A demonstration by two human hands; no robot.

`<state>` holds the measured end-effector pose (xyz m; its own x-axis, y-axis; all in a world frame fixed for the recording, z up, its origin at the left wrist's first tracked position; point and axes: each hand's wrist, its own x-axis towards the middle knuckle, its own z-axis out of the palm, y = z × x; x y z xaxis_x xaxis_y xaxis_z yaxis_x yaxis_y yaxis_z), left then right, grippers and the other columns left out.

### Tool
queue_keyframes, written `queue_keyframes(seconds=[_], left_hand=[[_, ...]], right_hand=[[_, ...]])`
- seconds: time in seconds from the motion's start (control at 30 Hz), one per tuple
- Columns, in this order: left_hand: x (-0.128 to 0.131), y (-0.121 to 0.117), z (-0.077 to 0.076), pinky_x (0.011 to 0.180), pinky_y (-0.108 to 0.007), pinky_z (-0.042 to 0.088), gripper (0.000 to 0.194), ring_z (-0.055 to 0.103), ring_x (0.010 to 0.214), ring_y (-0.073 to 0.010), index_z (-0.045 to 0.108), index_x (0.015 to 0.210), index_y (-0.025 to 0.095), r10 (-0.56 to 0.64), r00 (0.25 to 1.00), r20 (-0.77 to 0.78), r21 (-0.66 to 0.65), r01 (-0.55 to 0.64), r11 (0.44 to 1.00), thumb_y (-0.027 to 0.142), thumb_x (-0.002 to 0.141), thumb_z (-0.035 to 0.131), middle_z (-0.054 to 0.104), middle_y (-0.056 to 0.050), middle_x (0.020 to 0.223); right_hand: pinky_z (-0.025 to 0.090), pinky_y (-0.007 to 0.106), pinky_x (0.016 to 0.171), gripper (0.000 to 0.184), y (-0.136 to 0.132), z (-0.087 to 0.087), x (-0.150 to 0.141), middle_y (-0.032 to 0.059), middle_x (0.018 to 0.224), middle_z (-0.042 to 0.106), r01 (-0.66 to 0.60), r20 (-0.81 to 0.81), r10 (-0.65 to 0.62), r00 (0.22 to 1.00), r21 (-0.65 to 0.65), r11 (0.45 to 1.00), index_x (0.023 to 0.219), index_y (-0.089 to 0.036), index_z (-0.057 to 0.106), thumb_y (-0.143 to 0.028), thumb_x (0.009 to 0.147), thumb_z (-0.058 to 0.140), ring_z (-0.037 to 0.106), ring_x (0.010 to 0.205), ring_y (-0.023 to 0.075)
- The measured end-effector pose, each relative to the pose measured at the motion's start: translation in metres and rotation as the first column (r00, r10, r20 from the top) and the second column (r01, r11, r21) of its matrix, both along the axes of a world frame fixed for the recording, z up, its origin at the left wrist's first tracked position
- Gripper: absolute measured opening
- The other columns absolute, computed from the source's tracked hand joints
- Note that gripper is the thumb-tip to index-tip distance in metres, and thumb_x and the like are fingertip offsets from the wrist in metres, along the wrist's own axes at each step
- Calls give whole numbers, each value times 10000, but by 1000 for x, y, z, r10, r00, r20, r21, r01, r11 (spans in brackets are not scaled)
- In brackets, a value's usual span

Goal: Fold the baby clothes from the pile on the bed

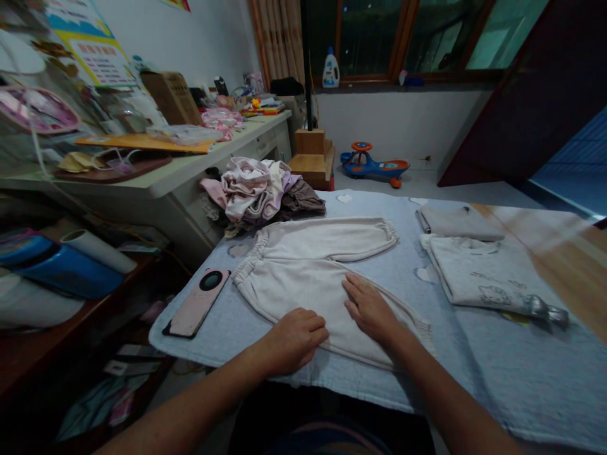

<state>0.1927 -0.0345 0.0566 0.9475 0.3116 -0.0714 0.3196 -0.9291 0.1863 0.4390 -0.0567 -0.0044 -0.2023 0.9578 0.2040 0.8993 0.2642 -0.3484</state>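
Observation:
A pair of pale cream trousers lies spread out on a light blue cloth, its gathered waistband to the left and its cuffed legs pointing right. My left hand is at the near edge of the lower leg, its fingers curled together on the fabric and its thumb hidden. On the same leg, further right, my right hand rests flat with the fingers stretched out. Beside the waistband is a pink phone with a round dark camera ring, lying face down.
A heap of crumpled clothes sits at the back left of the blue cloth. To the right lie a folded grey garment and a folded light top with a silvery bow. A cluttered desk flanks the left; a ride-on toy stands beyond.

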Motion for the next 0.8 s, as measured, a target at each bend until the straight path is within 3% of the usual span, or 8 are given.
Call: queue_keyframes(seconds=[0.3, 0.4, 0.53, 0.8], left_hand=[[1, 7, 1, 840, -364, 440, 172, 529, 977, -229, 552, 932, 217, 48, 999, 2, 81, -48, 996, 125, 791, 586, 593, -59, 1070], [0, 9, -2, 804, -375, 444, 132, 534, 925, -232, 551, 896, 213, 67, 998, -5, 123, -65, 990, 131, 797, 581, 601, -61, 1004], [-5, 7, -4, 755, -361, 451, 123, 549, 856, -218, 540, 859, 211, 69, 997, -19, 76, -68, 995, 134, 776, 588, 611, -45, 927], [-32, 2, -20, 761, -355, 454, 217, 532, 878, -225, 541, 914, 216, 247, 969, -20, 57, -246, 968, 81, 745, 553, 597, -56, 969]], right_hand=[[319, 496, 1158, 511, 1, -8, 1, 139, 1515, 420, 17, 19, -18, 1000, 22, 1000, 1416, -153, 499, -270, 919, 472, 368, 1410, 273], [316, 487, 1160, 507, 2, -6, 0, 143, 1518, 415, 17, 32, -17, 999, 13, 1000, 1413, -141, 501, -290, 930, 460, 357, 1415, 271], [294, 480, 1167, 519, 1, -5, -1, 150, 1527, 398, 15, 72, -16, 997, 8, 1000, 1416, -118, 493, -319, 939, 453, 326, 1430, 277], [282, 501, 1161, 550, 2, -9, 0, 132, 1545, 373, 4, 100, -5, 995, 6, 1000, 1440, -153, 464, -383, 941, 443, 303, 1441, 278]])
